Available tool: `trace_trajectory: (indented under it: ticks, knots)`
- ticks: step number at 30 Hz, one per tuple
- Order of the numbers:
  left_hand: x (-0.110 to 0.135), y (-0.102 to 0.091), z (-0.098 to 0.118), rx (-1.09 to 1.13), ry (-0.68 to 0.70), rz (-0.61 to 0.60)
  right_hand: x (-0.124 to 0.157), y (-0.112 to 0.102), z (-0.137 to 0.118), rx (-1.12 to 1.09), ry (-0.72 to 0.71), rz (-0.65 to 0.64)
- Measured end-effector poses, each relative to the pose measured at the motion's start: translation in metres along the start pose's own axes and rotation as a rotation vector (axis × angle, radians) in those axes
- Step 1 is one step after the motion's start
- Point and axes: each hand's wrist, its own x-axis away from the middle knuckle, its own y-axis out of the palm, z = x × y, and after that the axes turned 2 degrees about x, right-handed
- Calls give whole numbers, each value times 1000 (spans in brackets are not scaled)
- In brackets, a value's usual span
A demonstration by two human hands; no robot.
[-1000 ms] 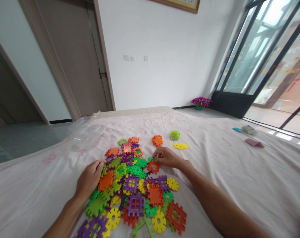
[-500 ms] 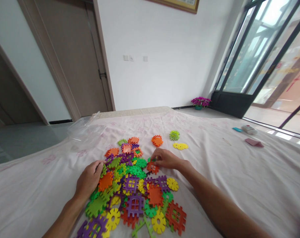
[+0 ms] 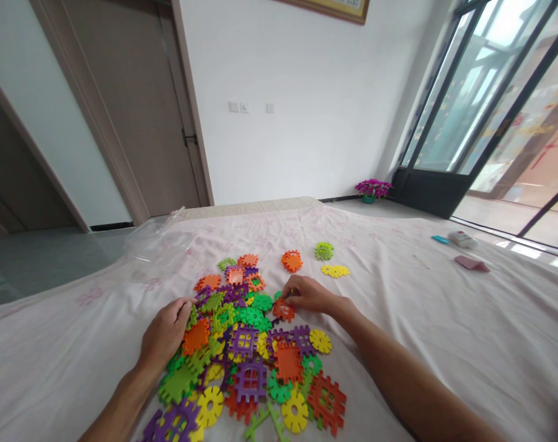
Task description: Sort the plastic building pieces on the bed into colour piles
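Note:
A heap of flat plastic interlocking tiles (image 3: 246,350), orange, purple, green, yellow and red, lies on a pale pink bed sheet (image 3: 444,331). My left hand (image 3: 166,334) rests on the heap's left edge, fingers curled over an orange tile (image 3: 196,336) and green pieces. My right hand (image 3: 309,293) sits at the heap's far right side, fingertips pinched on a small piece beside a red tile (image 3: 283,310); what they hold is too small to name. Apart from the heap lie an orange tile (image 3: 292,261), a green tile (image 3: 325,250) and a yellow piece (image 3: 335,271).
A clear plastic bag (image 3: 156,236) lies at the bed's far left. Small items, a dark red one (image 3: 472,264) and a white one (image 3: 461,239), sit on the sheet at the right. A brown door (image 3: 135,116) and glass sliding doors (image 3: 490,110) stand beyond.
My right hand has shifted slightly, its fingertips working at the piece beside the red tile. The left hand has stayed in place.

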Motion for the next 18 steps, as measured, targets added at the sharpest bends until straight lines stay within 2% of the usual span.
trace_trajectory:
  ticks: [13, 18]
  knots:
    - [-1, 2, -4, 32, 17, 7, 0, 4, 5, 6, 6, 19]
    - [-1, 2, -5, 24, 3, -3, 0, 7, 8, 25, 19, 79]
